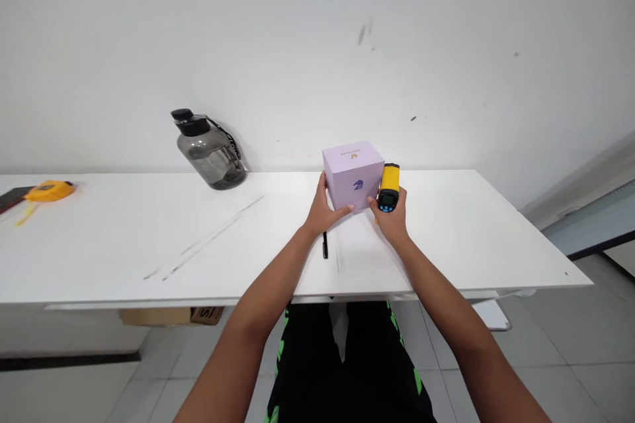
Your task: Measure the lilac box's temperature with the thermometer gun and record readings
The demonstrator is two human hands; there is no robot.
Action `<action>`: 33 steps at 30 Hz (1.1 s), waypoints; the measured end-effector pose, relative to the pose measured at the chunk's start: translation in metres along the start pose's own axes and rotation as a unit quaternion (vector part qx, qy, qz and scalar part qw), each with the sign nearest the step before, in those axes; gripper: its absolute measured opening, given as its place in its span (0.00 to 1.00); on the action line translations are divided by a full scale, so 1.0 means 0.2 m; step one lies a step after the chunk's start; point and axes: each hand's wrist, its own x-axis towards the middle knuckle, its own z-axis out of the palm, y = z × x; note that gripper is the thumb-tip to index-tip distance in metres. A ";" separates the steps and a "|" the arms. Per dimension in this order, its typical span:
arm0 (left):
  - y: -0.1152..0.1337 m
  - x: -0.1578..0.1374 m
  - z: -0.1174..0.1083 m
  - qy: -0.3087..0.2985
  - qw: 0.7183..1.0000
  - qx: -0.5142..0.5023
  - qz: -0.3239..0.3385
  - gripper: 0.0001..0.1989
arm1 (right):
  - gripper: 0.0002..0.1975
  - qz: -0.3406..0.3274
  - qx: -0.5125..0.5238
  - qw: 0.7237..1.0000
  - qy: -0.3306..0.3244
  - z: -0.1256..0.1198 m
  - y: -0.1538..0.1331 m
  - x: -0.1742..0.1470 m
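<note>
1. lilac box (pixel 351 177) is between the two hands, its printed front face turned to the wearer and its top visible; all places below are told from it. whether its base rests on the table or is raised, i cannot tell.
2. left hand (pixel 322 210) is closed around the box's left side, fingers along that side and thumb laid across the lower front face.
3. right hand (pixel 393 219) is wrapped around a yellow-and-black device (pixel 391 178) just right of the box, with the thumb reaching to the box's lower right front corner.
4. key relation: the device lies close along the box's right side, its small screen and blue buttons towards the wearer; its long axis seems to run from there towards the wall. whether device and box touch is unclear. the box looks near cubic, with no plain long axis; the left hand has the fuller hold on it.
5. black pen (pixel 325 246) lies on the white table (pixel 278 238), nearer the wearer than the box and slightly left.
6. grey bottle (pixel 212 157) stands well left of the box.
7. orange tape measure (pixel 51 190) lies farther left of the box, beyond the bottle.
</note>
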 end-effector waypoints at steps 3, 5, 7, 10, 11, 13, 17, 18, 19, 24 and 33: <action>0.00 0.02 -0.03 -0.016 1.000 -0.016 -0.007 0.60 | 0.28 -0.002 -0.009 1.000 0.001 0.00 0.00 0.00; 0.00 0.02 -0.04 -0.021 0.999 -0.027 -0.002 0.60 | 0.28 -0.005 -0.014 1.000 0.008 -0.01 0.00 0.00; -0.01 0.02 -0.03 -0.028 0.999 -0.034 -0.008 0.60 | 0.29 -0.010 -0.028 1.000 0.005 -0.01 0.00 0.01; -0.04 0.02 -0.02 -0.016 0.998 -0.032 -0.046 0.59 | 0.31 -0.004 -0.049 0.999 -0.019 -0.01 0.01 0.02; -0.05 0.03 -0.02 -0.003 0.998 -0.030 -0.052 0.59 | 0.31 -0.004 -0.054 0.998 -0.027 0.00 0.01 0.02; -0.07 0.04 -0.03 0.034 0.998 -0.028 -0.050 0.59 | 0.30 -0.011 -0.069 0.997 -0.044 0.00 0.02 0.02; -0.08 0.07 -0.08 0.103 0.992 -0.037 -0.064 0.59 | 0.29 -0.013 -0.170 0.981 -0.090 -0.01 0.01 0.02; -0.08 0.07 -0.09 0.115 0.990 -0.036 -0.071 0.59 | 0.29 -0.007 -0.207 0.973 -0.102 -0.01 0.01 0.03; -0.08 0.07 -0.10 0.121 0.989 -0.032 -0.075 0.58 | 0.29 0.001 -0.242 0.964 -0.112 -0.01 0.00 0.03; -0.11 0.09 -0.10 0.131 0.987 -0.048 -0.083 0.58 | 0.37 0.014 -0.310 0.943 -0.117 -0.02 -0.02 0.04; -0.14 0.10 -0.13 0.184 0.981 -0.011 -0.064 0.57 | 0.34 0.052 -0.348 0.932 -0.085 -0.03 0.00 0.04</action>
